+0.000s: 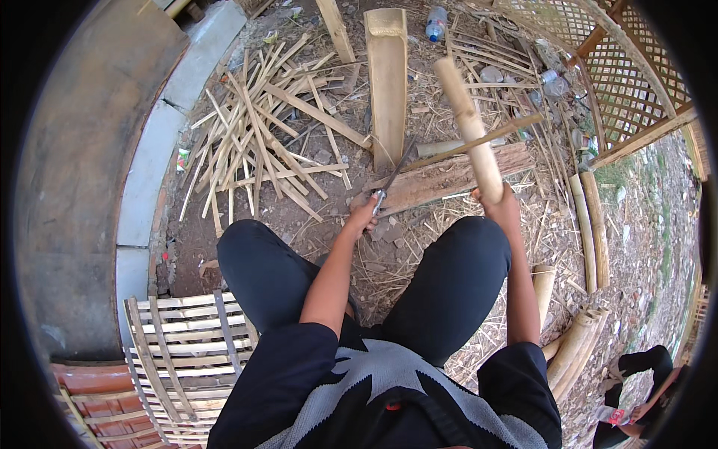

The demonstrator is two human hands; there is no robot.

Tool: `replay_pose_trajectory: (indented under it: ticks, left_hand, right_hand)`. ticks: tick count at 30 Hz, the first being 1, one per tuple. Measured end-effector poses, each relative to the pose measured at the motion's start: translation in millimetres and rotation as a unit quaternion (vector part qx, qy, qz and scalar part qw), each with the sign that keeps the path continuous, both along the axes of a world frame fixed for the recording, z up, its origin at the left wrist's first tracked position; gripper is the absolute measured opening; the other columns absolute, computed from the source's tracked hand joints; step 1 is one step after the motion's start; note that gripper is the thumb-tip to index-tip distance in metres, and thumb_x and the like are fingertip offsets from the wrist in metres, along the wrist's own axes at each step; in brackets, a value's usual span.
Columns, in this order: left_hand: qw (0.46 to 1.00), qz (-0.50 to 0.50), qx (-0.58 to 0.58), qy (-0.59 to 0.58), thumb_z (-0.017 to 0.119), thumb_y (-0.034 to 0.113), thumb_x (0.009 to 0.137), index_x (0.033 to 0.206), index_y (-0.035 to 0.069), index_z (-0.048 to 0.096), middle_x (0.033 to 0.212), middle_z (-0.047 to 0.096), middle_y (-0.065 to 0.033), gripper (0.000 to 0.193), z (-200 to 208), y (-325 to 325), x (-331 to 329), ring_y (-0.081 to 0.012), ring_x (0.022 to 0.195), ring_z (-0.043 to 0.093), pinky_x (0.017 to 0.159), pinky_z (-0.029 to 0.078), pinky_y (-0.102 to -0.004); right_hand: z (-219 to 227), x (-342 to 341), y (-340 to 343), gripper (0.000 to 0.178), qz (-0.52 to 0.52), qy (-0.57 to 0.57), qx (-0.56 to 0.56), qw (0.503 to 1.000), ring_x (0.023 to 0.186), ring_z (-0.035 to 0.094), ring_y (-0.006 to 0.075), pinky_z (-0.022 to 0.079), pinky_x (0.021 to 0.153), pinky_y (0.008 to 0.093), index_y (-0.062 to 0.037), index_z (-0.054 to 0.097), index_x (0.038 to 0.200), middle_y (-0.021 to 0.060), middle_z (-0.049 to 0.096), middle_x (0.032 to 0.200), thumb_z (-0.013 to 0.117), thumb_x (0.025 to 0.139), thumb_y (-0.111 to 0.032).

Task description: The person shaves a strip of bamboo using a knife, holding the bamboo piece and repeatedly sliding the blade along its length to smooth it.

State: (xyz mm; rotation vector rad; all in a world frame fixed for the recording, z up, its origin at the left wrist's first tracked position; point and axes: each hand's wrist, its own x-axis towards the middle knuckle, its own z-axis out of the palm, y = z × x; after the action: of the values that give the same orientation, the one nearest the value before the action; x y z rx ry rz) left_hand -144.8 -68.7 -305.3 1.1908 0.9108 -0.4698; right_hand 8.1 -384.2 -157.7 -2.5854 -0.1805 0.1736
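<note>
Evidently both hands are occupied, one to either side of the weathered wooden beam (441,183). Near the beam's left end, the left hand (364,215) has its fingers wrapped around the handle of a knife (386,185), whose blade slants up over that end. Near the beam's right part, the right hand (502,208) curls its fingers around the lower end of a thick bamboo club (471,127), raised across the beam. A bamboo strip (516,127) slants along the beam's far side.

Beyond the beam's left half lies a split bamboo trough (388,93), its open channel showing a node ridge near the far end. Farther beyond the beam is a clear plastic bottle (436,24) with a blue cap; whether it contains liquid I cannot tell. Left of the beam, cut bamboo slats (254,127) spread in a heap; right of it, two bamboo poles (589,232) lie side by side.
</note>
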Motion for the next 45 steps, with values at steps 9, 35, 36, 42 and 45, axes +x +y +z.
replay_pose_trajectory:
  ticks: [9,35,36,42,45]
  left_hand:
    - [0.995,0.048,-0.084,-0.018,0.044,0.066,0.095,0.087,0.005,0.062,0.060,0.048,0.0017,0.064,-12,3,-7,-0.0091,0.043,0.042,0.041,0.035,-0.0251]
    - [0.843,-0.050,0.536,-0.011,0.070,0.029,0.084,0.109,0.001,0.061,0.112,0.060,-0.0205,0.038,0,-20,-15,-0.0400,0.111,0.055,0.094,0.046,-0.0491]
    - [0.844,-0.048,0.534,-0.006,0.070,0.028,0.084,0.111,0.002,0.061,0.113,0.060,-0.0204,0.039,4,-20,-14,-0.0400,0.112,0.055,0.094,0.045,-0.0491]
    - [0.858,-0.055,0.511,0.007,0.071,0.028,0.083,0.122,0.004,0.056,0.121,0.058,-0.0205,0.048,-9,-17,-13,-0.0395,0.116,0.053,0.097,0.045,-0.0493]
    - [0.873,-0.067,0.483,0.006,0.071,0.028,0.082,0.126,0.004,0.055,0.124,0.057,-0.0205,0.052,-15,-19,-11,-0.0395,0.118,0.052,0.098,0.044,-0.0495]
  right_hand:
    - [-9,-3,-48,0.072,-0.171,0.012,0.237,0.956,0.102,0.064,0.0303,0.048,0.090,0.0395,0.0082,0.057,0.120,0.0247,0.064,0.112,0.077,0.077,-0.046]
    - [-115,33,-19,0.058,0.019,-0.217,-0.213,0.952,0.139,0.031,0.0384,0.027,0.108,0.0625,-0.0104,0.050,0.137,0.0178,0.044,0.142,0.068,0.083,-0.023]
    - [-115,43,-11,0.057,0.061,-0.208,-0.231,0.949,0.140,0.030,0.0379,0.027,0.109,0.0626,-0.0104,0.051,0.136,0.0172,0.045,0.142,0.068,0.083,-0.023]
    - [-130,91,-10,0.033,0.177,-0.027,-0.313,0.933,0.122,0.053,0.0344,0.035,0.102,0.0607,-0.0081,0.062,0.112,0.0149,0.059,0.123,0.066,0.085,-0.027]
    - [-131,92,-30,0.021,0.220,-0.006,-0.203,0.954,0.096,0.063,0.0398,0.048,0.084,0.0518,-0.0048,0.065,0.095,0.0178,0.063,0.104,0.065,0.087,-0.024]
